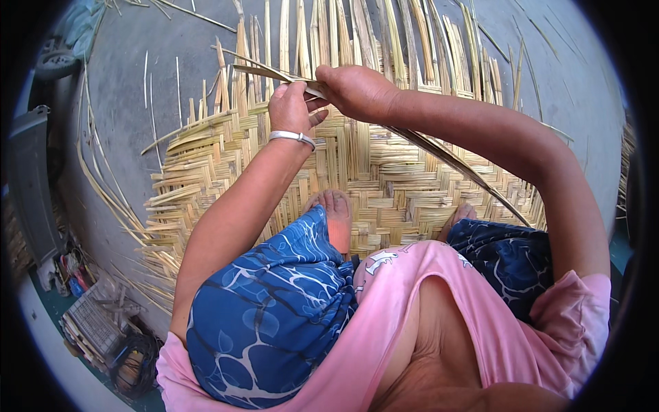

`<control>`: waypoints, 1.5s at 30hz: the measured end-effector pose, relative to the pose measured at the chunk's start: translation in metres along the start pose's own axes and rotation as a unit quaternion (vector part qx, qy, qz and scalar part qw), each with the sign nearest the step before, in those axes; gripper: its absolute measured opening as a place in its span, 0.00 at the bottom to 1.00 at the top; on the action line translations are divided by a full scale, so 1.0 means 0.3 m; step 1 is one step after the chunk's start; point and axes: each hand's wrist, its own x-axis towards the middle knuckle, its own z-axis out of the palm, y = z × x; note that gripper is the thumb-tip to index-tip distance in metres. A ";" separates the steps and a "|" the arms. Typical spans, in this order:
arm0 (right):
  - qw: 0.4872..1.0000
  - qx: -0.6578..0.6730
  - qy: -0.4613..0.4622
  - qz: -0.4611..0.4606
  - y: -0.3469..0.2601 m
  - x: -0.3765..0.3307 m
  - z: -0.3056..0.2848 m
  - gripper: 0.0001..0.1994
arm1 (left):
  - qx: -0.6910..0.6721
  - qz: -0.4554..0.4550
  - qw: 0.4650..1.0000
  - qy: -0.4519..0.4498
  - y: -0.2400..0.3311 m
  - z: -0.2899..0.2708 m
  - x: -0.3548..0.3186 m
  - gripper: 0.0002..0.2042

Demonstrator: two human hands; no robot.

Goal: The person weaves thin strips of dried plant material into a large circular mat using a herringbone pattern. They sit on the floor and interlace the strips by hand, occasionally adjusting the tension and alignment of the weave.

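Observation:
A herringbone-woven mat of split cane (384, 182) lies on the floor around my feet, its loose strip ends fanning out at the far side. Above its far part, my left hand (295, 106) pinches flat cane strips (264, 71) near their ends. My right hand (358, 93) is closed in a fist on the same strips, just to the right of the left hand. From beneath my right wrist the strips' long tail (460, 165) slants down to the right over the mat. The fingers of my right hand are mostly hidden behind its back.
Loose thin strips (93, 137) lie scattered on the grey floor (192, 51) at left and far right. Along the left edge stand a dark panel (31, 185), a wheel (56, 65) and a wire rack (93, 319) with clutter. My bare foot (336, 213) rests on the mat.

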 end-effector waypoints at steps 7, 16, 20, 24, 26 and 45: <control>1.000 -0.022 -0.012 0.015 -0.048 0.001 -0.009 0.09 | -0.020 0.018 0.999 0.043 -0.010 0.002 0.014 0.07; 0.999 -0.018 -0.034 0.034 -0.053 0.005 0.010 0.08 | -0.021 0.032 0.997 0.060 -0.031 -0.018 0.064 0.08; 0.993 -0.004 -0.096 0.069 -0.067 -0.064 0.010 0.08 | -0.064 0.045 0.984 0.159 0.024 -0.136 0.157 0.09; 0.992 0.013 -0.091 0.081 -0.014 -0.113 0.030 0.07 | -0.037 0.014 0.998 0.052 0.004 -0.188 0.143 0.10; 0.995 0.006 -0.072 0.076 0.024 -0.094 0.044 0.10 | -0.053 0.002 0.999 0.008 -0.018 -0.163 0.111 0.14; 0.988 0.101 -0.050 0.107 0.026 -0.055 0.038 0.12 | -0.016 0.014 1.000 0.021 -0.014 -0.081 0.076 0.05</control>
